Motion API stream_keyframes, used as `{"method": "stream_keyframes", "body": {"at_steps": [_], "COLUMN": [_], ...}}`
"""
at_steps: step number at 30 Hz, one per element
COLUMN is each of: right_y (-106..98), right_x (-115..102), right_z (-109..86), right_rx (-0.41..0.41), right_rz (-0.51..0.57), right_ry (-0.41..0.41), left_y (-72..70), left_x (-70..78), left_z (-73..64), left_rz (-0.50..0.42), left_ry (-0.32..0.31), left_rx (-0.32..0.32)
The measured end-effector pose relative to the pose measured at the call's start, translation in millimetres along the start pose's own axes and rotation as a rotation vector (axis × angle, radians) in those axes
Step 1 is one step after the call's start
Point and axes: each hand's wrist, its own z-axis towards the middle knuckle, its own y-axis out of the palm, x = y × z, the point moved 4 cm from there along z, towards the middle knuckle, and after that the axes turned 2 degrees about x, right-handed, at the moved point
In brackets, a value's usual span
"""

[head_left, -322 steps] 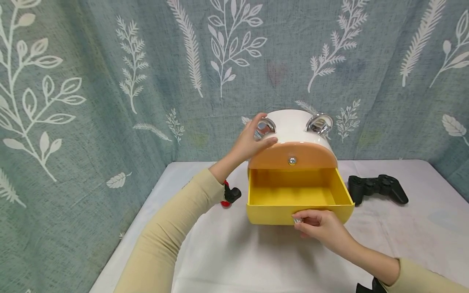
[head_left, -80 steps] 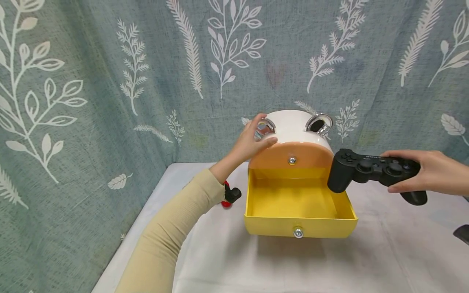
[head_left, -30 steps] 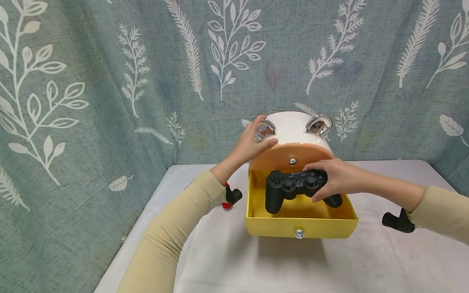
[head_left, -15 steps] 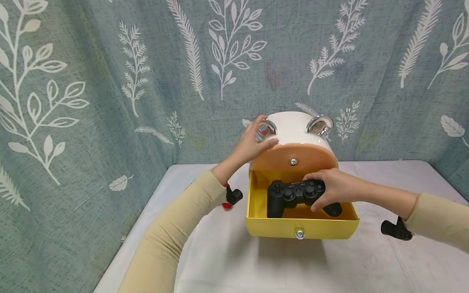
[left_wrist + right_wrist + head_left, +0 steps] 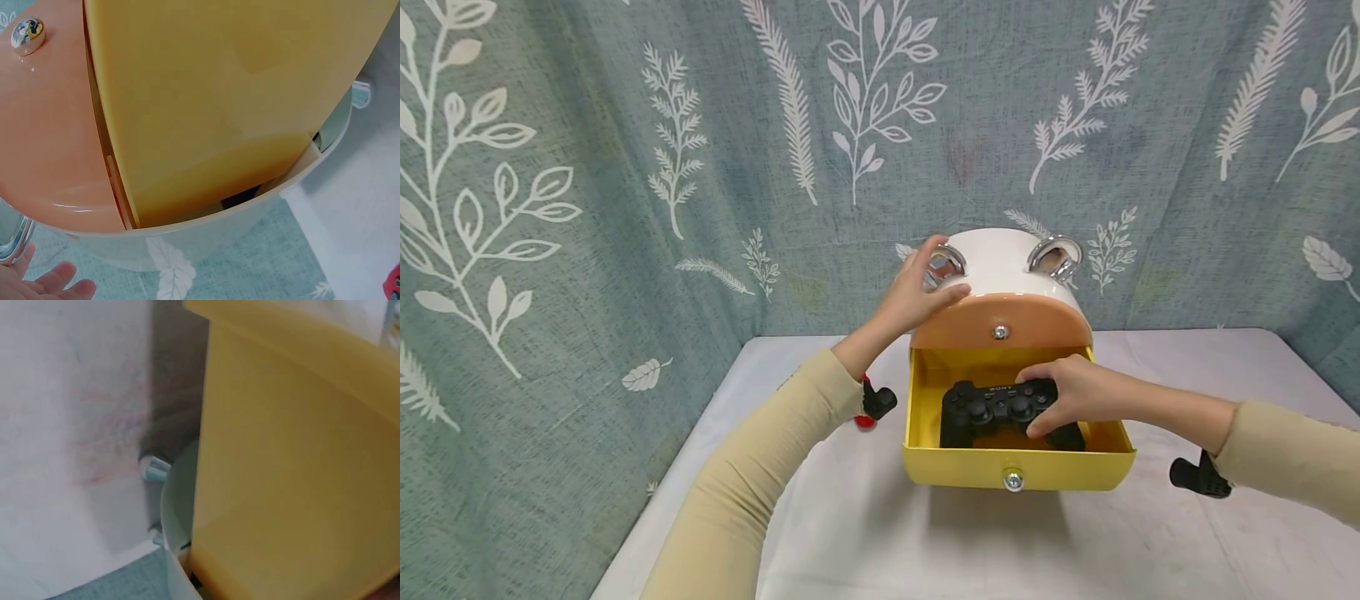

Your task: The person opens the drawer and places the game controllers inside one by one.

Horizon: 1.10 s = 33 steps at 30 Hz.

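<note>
My right hand [image 5: 1078, 392] grips the right part of a black game controller [image 5: 996, 407], thumb in front and fingers behind. The controller lies low inside the pulled-out yellow drawer [image 5: 955, 467], its lower edge hidden by the drawer front. That drawer belongs to a rounded white drawer box [image 5: 992, 250] with an orange upper front [image 5: 958, 321] and chrome rings on top. My left hand [image 5: 906, 292] holds the box's upper left corner, thumb on the front edge and forefinger by the left ring; several fingertips [image 5: 56, 278] show beside it in the left wrist view.
A red object [image 5: 865, 422] lies left of the box, partly behind the left wrist's black camera mount [image 5: 878, 400]. Chrome knobs stick out from the orange front and the drawer [image 5: 1013, 480]. Behind the white table [image 5: 820, 517] hangs a leaf-patterned curtain [image 5: 700, 167].
The controller went from the table right of the box, in my right hand, over the drawer and down into it. Earlier that hand pulled the drawer further out by its knob. My left hand stays put.
</note>
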Motion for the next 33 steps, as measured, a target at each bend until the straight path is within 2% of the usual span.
{"method": "stream_keyframes", "body": {"at_steps": [2,10,19,26,33], "right_y": [3.7,6.6,5.6,-6.3,-22.9], "right_x": [0.7,2.9,3.1,-2.7,-6.1], "right_z": [1.1,1.0,2.2,-2.2,-12.2], "right_rx": [-0.019,-0.048,-0.059,-0.037,0.018], "right_rz": [0.019,-0.005,-0.008,0.011,0.039], "right_ry": [0.026,0.004,-0.014,-0.023,0.017], "left_y": [0.2,1.3,-0.3,-0.6,-0.8], "left_x": [-0.1,1.0,0.7,1.5,1.6], "left_z": [-0.6,-1.1,-1.4,-1.3,-1.4], "left_rz": [0.0,-0.009,0.004,0.0,-0.01], "left_ry": [-0.002,-0.016,-0.004,-0.002,-0.009], "left_rx": [0.0,-0.025,-0.006,-0.009,-0.018]}}
